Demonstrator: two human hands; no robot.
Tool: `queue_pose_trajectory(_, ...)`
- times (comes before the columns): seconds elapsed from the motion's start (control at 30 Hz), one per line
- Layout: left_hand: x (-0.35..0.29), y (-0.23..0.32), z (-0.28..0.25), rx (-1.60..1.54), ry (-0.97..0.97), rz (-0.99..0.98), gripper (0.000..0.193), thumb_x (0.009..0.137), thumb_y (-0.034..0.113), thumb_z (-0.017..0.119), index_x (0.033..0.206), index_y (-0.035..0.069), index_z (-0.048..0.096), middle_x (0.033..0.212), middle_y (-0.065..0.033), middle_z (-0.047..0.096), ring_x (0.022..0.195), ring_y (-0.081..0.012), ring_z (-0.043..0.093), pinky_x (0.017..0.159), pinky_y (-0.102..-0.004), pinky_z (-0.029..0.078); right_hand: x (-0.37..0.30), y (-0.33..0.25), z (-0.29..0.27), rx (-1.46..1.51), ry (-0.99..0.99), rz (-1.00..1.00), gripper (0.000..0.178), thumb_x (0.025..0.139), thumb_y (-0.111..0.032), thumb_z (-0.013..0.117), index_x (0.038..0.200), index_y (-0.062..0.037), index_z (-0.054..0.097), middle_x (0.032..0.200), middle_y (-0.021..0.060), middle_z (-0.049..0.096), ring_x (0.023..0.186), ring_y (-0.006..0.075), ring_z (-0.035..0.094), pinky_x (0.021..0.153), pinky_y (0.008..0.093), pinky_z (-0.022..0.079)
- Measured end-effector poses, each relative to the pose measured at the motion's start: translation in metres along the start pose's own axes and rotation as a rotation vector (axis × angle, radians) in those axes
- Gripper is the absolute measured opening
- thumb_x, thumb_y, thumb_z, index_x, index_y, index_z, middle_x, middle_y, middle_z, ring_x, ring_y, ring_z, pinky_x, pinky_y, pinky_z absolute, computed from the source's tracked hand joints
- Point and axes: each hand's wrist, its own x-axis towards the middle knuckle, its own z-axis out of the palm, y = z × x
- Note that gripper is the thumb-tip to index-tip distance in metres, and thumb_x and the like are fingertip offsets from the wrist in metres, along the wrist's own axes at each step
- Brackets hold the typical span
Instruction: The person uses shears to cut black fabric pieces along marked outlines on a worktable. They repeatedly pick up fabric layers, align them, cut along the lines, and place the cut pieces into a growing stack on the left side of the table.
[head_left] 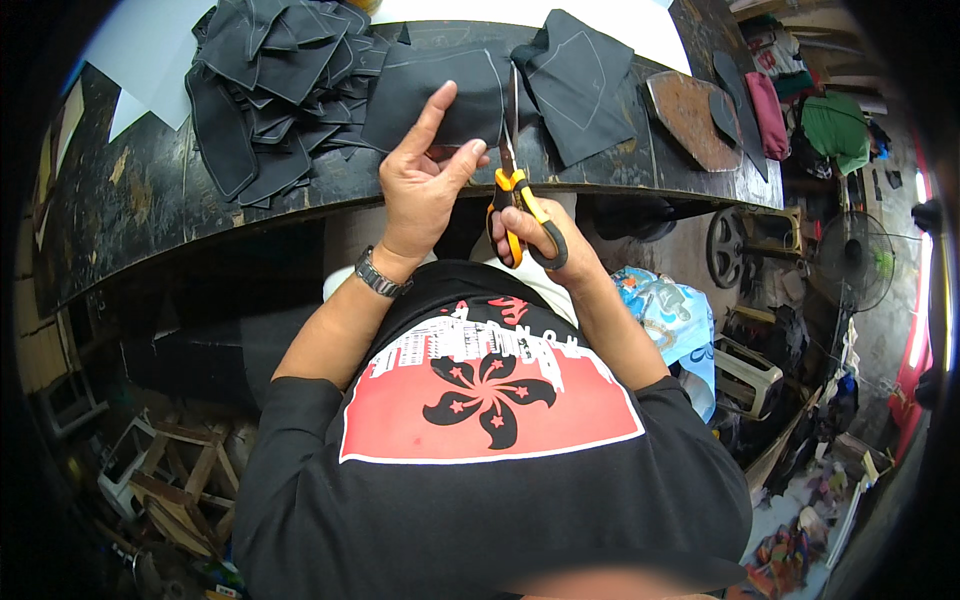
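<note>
My left hand (425,180) is at the near edge of a black piece of sheet material (465,85) with a pale line drawn round it. Its index finger stretches over the piece, the thumb points right, and the other fingers are partly hidden; it seems to grip the near edge. My right hand (545,240) is closed round the yellow-and-black handles of scissors (508,160). Their blades point away from me along the piece's right edge and look nearly closed. Just right of the blades lies another black piece (580,85) with a drawn outline.
A heap of black cut pieces (275,90) covers the left of the dark worktable (130,215). White sheets (150,60) lie beyond it. Farther right are a worn brown board (695,120), a dark flat template (735,90) and a pink item (768,115). A fan (855,260) stands right of the table.
</note>
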Motion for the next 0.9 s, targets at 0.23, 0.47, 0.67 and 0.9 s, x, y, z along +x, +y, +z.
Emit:
queue_pose_trajectory(0.23,-0.006,0.000,0.001,0.078,0.000,-0.001,0.063,0.086,-0.005,0.064,0.142,0.004,0.039,0.141,-0.0115,0.046,0.088,-0.0113,0.067,0.077,-0.0231,0.058,0.009,0.000,0.007,-0.030,0.051,-0.046,0.037,0.087,-0.039,0.069,0.085,-0.0043,0.057,0.071,0.0010,0.056,0.062,0.0082,0.055,0.055,0.0229,0.046)
queue_pose_trajectory(0.47,-0.008,0.003,0.001,0.130,-0.029,0.056,0.063,0.087,-0.007,0.062,0.143,0.002,0.036,0.145,-0.0129,0.041,0.091,-0.0113,0.066,0.078,-0.0214,0.057,0.004,0.000,0.012,0.072,0.075,-0.060,0.035,0.085,-0.038,0.071,0.083,-0.0056,0.057,0.070,0.0001,0.055,0.059,0.0067,0.054,0.050,0.0219,0.046)
queue_pose_trajectory(0.67,-0.007,0.001,0.003,0.094,0.004,0.062,0.067,0.086,-0.005,0.064,0.145,0.005,0.033,0.145,-0.0085,0.043,0.084,-0.0116,0.068,0.071,-0.0215,0.059,0.004,0.007,0.014,0.092,0.073,-0.096,0.036,0.085,-0.038,0.071,0.081,-0.0059,0.056,0.067,-0.0001,0.054,0.054,0.0060,0.052,0.047,0.0206,0.044)
queue_pose_trajectory(0.9,-0.009,0.001,0.001,0.180,-0.016,0.132,0.067,0.086,-0.006,0.063,0.145,0.004,0.033,0.149,-0.0091,0.037,0.086,-0.0125,0.068,0.073,-0.0215,0.058,0.002,0.004,0.008,0.063,-0.003,-0.107,0.038,0.087,-0.040,0.068,0.082,-0.0045,0.057,0.068,0.0012,0.054,0.059,0.0074,0.054,0.052,0.0221,0.045)
